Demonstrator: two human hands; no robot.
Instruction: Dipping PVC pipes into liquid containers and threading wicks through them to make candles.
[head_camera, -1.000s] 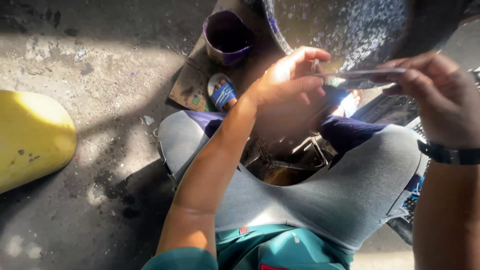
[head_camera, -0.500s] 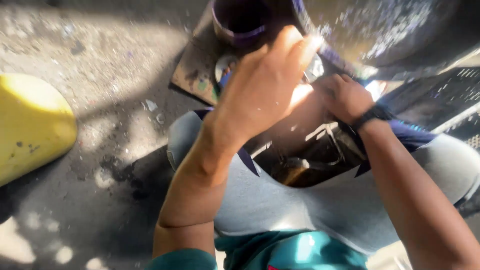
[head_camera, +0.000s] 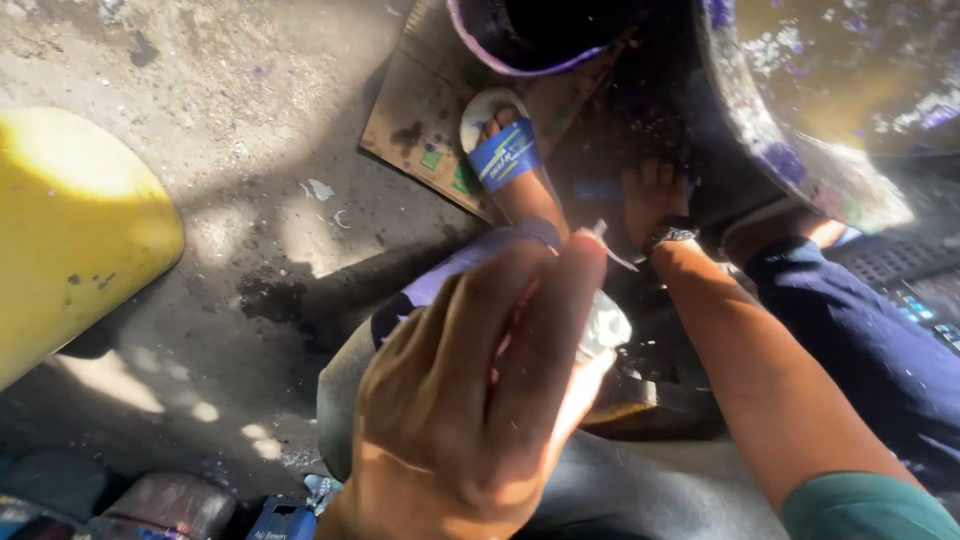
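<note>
The left hand (head_camera: 470, 400) fills the lower middle of the view close to the camera, its fingers curled shut around a small whitish object (head_camera: 605, 325) with a thin pale sliver (head_camera: 612, 248) sticking out at its 1 o'clock, and it blocks much of the lap behind it. The right hand (head_camera: 655, 205) reaches down at 12 o'clock beside one foot in a blue-strapped sandal (head_camera: 503, 155) on one cardboard sheet (head_camera: 415, 115); whether it grips anything cannot be told. One purple-rimmed tub (head_camera: 520, 30) sits at 12 o'clock, one speckled basin (head_camera: 800, 150) at 2, one yellow container (head_camera: 70, 230) at 9.
</note>
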